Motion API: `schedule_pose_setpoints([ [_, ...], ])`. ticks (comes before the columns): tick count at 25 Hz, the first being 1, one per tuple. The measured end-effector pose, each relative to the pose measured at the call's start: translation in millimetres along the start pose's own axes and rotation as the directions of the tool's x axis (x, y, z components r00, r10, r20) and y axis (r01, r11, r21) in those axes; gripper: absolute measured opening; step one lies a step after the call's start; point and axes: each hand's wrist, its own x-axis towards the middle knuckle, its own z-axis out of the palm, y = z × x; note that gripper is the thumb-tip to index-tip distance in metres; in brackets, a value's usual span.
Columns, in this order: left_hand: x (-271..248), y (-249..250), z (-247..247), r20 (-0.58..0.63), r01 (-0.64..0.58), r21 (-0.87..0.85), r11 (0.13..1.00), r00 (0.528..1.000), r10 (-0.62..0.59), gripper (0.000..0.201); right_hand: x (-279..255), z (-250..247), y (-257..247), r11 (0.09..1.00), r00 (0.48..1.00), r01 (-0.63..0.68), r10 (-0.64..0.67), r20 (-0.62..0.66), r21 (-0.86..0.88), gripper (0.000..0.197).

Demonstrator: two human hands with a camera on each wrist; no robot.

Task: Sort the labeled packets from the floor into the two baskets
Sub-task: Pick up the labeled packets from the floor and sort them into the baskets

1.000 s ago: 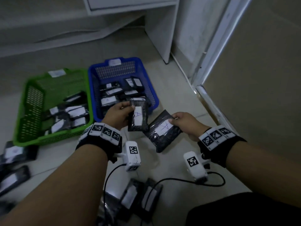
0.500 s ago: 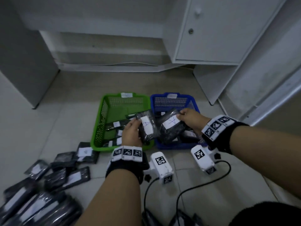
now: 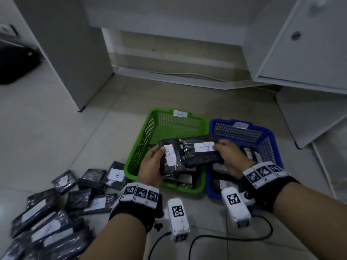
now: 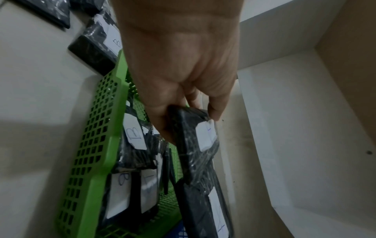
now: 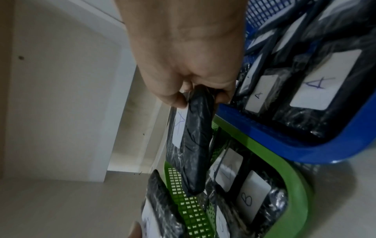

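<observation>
Over the green basket point(image 3: 139, 147), my left hand point(image 3: 153, 166) grips a black packet point(image 3: 171, 157) whose white label is marked A. My right hand point(image 3: 228, 155) pinches the right end of a second black packet point(image 3: 201, 152), also labeled A, held beside the first. The left wrist view has my left hand point(image 4: 183, 90) curled around its packet point(image 4: 195, 141) above the green basket point(image 4: 97, 128), which holds packets marked B. In the right wrist view my right hand point(image 5: 187, 67) holds its packet point(image 5: 195, 145) edge-on. The blue basket point(image 3: 272, 139) point(image 5: 264, 128) stands to the right and holds packets labeled A.
Several more labeled black packets point(image 3: 56, 212) lie piled on the tiled floor at the lower left. White cabinets point(image 3: 300, 53) and a panel point(image 3: 65, 53) stand behind the baskets. Camera cables point(image 3: 225, 237) trail on the floor near my wrists.
Both hands carried their A packets left, from in front of the blue basket to above the green one. The head view swung left, bringing the floor pile into sight.
</observation>
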Motion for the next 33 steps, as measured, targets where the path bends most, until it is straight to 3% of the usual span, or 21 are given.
schedule_pose_setpoints([
  [2,2.0,-8.3,-4.8,0.002,0.013,0.013,1.000,1.000,-0.013,0.040,4.3,2.8,10.6,0.998,1.000,-0.014,0.015,-0.017,0.055,0.031],
  [4,4.8,-15.2,-7.3,-0.025,0.017,0.006,1.000,1.000,-0.017,0.043,6.8,4.9,19.2,0.997,1.000,-0.005,0.007,-0.028,0.079,0.023],
  [10,21.9,-44.6,29.4,0.002,0.003,0.067,0.998,1.000,-0.003,0.032,40.2,-22.1,35.9,0.972,0.989,0.011,0.024,-0.147,0.236,0.021],
  [14,34.6,-63.9,55.6,-0.018,0.015,0.085,0.996,1.000,-0.014,0.023,54.9,-40.2,44.1,0.953,0.992,0.016,0.022,-0.121,0.303,0.019],
  [19,37.4,-68.1,70.9,0.008,-0.028,0.073,0.997,1.000,0.027,0.044,56.7,-51.2,52.2,0.938,0.992,-0.003,0.046,-0.118,0.347,0.012],
  [25,44.4,-84.7,117.3,0.064,0.034,0.060,0.998,0.997,-0.038,0.048,88.5,-106.0,58.2,0.911,0.935,-0.043,0.181,-0.304,0.409,0.027],
  [29,53.9,-92.5,131.8,0.025,0.042,0.096,0.995,0.999,-0.044,0.047,110.4,-124.8,55.8,0.905,0.970,-0.104,0.184,-0.159,0.411,0.023],
  [33,61.2,-93.3,131.9,0.025,0.005,0.142,0.990,1.000,-0.009,0.039,127.6,-119.7,54.5,0.933,0.991,-0.067,0.102,-0.084,0.355,0.031],
])
